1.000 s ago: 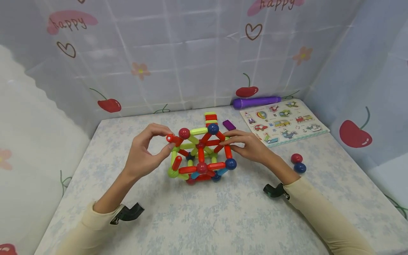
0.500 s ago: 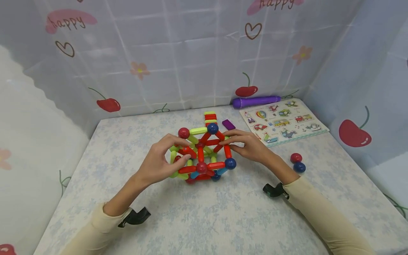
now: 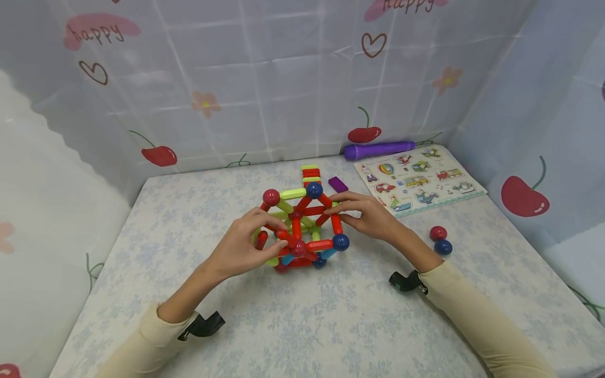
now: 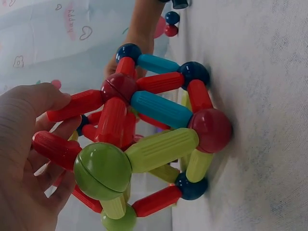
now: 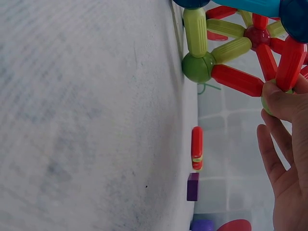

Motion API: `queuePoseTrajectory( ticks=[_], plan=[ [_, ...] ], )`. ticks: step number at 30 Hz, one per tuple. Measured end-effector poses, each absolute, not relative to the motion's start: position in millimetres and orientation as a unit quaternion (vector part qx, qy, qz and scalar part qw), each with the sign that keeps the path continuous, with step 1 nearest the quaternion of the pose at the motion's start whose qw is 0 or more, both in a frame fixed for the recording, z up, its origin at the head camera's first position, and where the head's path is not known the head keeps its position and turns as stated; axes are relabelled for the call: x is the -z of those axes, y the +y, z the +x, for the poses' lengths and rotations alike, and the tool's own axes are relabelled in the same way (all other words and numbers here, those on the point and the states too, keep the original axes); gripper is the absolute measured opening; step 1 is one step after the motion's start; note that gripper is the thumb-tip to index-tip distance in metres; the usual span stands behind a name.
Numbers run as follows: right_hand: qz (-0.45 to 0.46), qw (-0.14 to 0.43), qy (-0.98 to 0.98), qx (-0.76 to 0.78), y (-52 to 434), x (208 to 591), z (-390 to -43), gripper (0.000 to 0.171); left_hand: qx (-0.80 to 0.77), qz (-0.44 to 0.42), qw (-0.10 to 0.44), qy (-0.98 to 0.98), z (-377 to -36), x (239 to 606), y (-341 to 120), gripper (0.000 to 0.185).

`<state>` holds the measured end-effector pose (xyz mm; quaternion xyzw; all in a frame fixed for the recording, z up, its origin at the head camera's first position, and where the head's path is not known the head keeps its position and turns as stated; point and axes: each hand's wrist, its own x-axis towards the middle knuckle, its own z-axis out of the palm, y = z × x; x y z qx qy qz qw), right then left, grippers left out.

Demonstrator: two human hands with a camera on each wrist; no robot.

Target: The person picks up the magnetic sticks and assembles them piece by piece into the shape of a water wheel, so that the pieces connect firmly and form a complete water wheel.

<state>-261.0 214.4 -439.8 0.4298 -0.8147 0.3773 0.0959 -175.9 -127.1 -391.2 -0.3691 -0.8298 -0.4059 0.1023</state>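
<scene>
A frame of magnetic sticks and balls [image 3: 296, 229] stands on the table between both hands, in red, lime green and blue. My left hand [image 3: 243, 244] pinches a red magnetic stick [image 4: 82, 103] between thumb and fingers; the stick's far end meets a red ball [image 4: 119, 89] at the near upper side. Below it, another red stick [image 4: 57, 148] juts out from a big green ball [image 4: 102, 171] with one end free. At the far right, my right hand [image 3: 366, 212] grips a green ball [image 5: 267, 102] of the frame, its thumb beside the red sticks joined there.
Behind the frame lie a row of red and lime sticks [image 3: 311, 174] and a purple block [image 3: 337, 184]. A picture board [image 3: 418, 181] and a purple tube [image 3: 379, 150] are at the back right. Loose red [image 3: 438, 233] and blue [image 3: 442, 247] balls lie right.
My left hand has brought the red stick from the frame's upper left, rightward and down, to the near red ball. The right hand has kept its hold.
</scene>
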Motion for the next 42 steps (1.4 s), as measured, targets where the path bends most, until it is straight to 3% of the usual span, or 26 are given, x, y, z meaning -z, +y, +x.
queuePoseTrajectory(
  ticks=[10,20,26,35,42],
  plan=[
    [0.424,0.092,-0.825,-0.362,217,437,-259,0.042,0.41,-0.367,0.101,-0.829,-177,394,-130,0.028],
    [0.413,0.066,-0.843,-0.337,223,424,-255,0.044,0.419,-0.36,0.099,-0.828,-179,397,-154,0.044],
    [0.412,0.052,-0.852,-0.318,240,402,-253,0.043,0.399,-0.344,0.094,-0.845,-181,403,-170,0.038],
    [0.296,0.024,-0.925,-0.239,332,367,-225,0.036,0.392,-0.33,0.054,-0.857,-183,408,-180,0.025],
    [0.24,-0.001,-0.952,-0.193,403,405,-206,0.037,0.41,-0.317,0.047,-0.854,-182,409,-186,0.024]
  ],
)
